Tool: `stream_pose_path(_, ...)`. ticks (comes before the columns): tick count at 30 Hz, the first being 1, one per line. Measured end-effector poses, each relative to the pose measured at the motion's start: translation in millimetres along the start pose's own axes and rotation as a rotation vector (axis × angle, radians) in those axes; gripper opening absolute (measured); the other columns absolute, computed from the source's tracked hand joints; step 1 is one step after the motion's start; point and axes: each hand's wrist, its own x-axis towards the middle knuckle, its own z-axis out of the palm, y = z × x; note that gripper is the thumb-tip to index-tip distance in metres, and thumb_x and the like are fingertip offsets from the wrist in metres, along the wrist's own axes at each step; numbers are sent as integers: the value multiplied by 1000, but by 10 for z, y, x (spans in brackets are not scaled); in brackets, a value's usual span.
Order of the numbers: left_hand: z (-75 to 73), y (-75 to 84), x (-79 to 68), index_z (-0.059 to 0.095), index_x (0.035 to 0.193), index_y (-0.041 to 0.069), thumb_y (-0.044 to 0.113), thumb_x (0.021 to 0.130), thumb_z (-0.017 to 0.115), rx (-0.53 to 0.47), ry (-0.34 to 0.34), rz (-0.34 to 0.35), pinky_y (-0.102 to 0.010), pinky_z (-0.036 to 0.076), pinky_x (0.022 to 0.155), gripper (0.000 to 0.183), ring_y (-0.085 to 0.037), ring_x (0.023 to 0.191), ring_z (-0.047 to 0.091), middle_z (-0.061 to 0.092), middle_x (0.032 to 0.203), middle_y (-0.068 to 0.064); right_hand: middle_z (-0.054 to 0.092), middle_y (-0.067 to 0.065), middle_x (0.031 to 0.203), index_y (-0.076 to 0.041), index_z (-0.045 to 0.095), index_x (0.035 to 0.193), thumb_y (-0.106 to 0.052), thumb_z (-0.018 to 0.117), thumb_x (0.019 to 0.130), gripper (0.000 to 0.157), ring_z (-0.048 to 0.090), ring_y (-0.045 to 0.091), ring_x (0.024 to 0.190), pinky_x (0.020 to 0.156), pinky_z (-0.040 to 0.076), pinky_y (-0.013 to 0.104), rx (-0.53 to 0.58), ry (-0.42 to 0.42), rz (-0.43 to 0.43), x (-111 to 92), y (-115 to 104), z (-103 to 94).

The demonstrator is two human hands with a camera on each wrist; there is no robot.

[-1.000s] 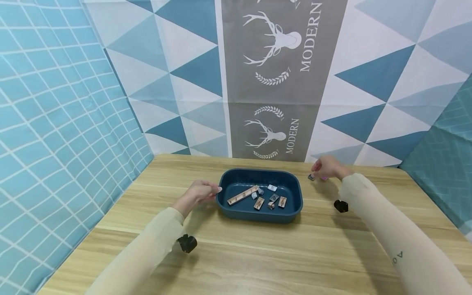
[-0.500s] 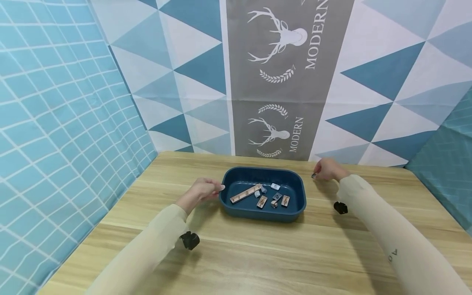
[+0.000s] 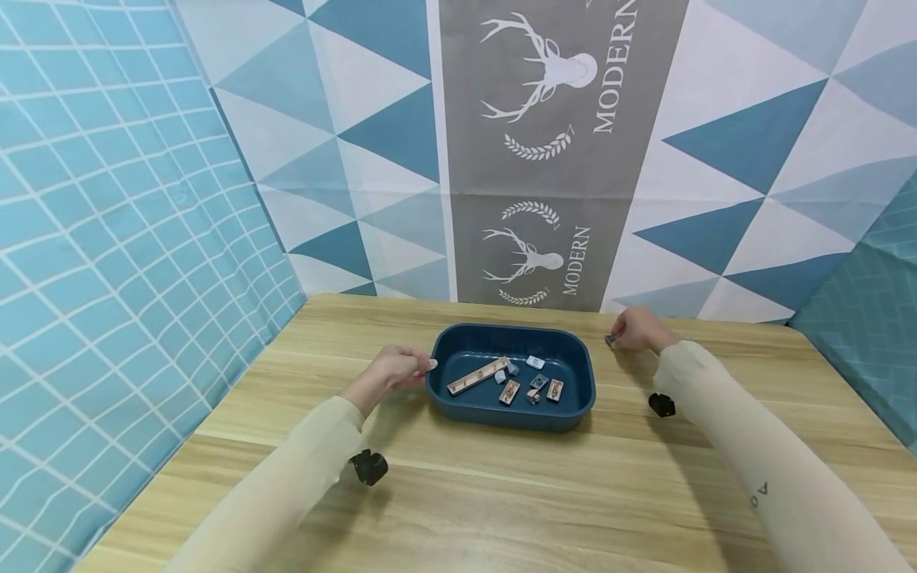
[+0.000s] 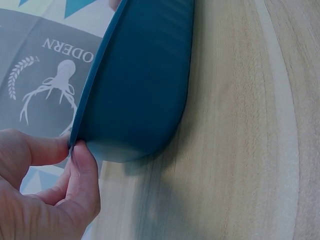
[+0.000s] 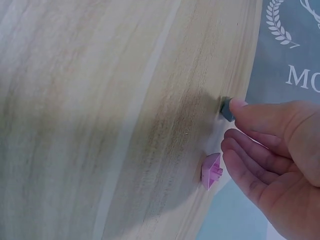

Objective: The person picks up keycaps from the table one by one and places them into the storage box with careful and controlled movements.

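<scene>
At the left end of a dark blue tray (image 3: 510, 415), my left hand (image 3: 394, 368) pinches the rim between thumb and fingers; the left wrist view shows this hand (image 4: 60, 187) gripping the thin lip. Beyond the tray's right end, my right hand (image 3: 637, 329) pinches a small dark grey block-like piece (image 5: 226, 109) at the tabletop, its thumb on the near side. The other fingers of this hand (image 5: 280, 155) curl loosely. Just beside them lies a small pink plastic piece (image 5: 210, 171), hidden behind the hand in the head view.
Inside the tray are a long light-brown strip (image 3: 476, 376), a white piece (image 3: 535, 362), two tan rectangular pieces (image 3: 509, 392) and several small blocks. The wood-grain table (image 3: 458, 493) ends against a patterned cloth backdrop (image 3: 530, 159). Black wrist mounts (image 3: 369, 468) hang below the sleeves.
My right hand has lowered onto the grey piece and pinches it, now covering the pink piece in the head view. The left hand keeps its hold on the rim. The head view has shifted slightly.
</scene>
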Motion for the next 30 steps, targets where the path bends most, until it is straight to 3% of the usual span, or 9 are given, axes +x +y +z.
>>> stream_pose_path(21,6,-17,24,60,119,-4,9,92,64,-6,-2,-7,-25,58,83,30,-12,86,60,60,106,-10,70,17,85,5,70,89,-15,77,79,23,62,25,77,74,55,40,30,9,-20,13,-4,53)
stream_pose_path(30,-1,-18,18,60,119,-4,9,92,64,0,0,-7,-27,58,87,30,-12,85,60,61,107,-11,70,18,89,5,69,92,-17,78,79,27,63,26,81,77,55,42,49,7,-9,28,-36,74)
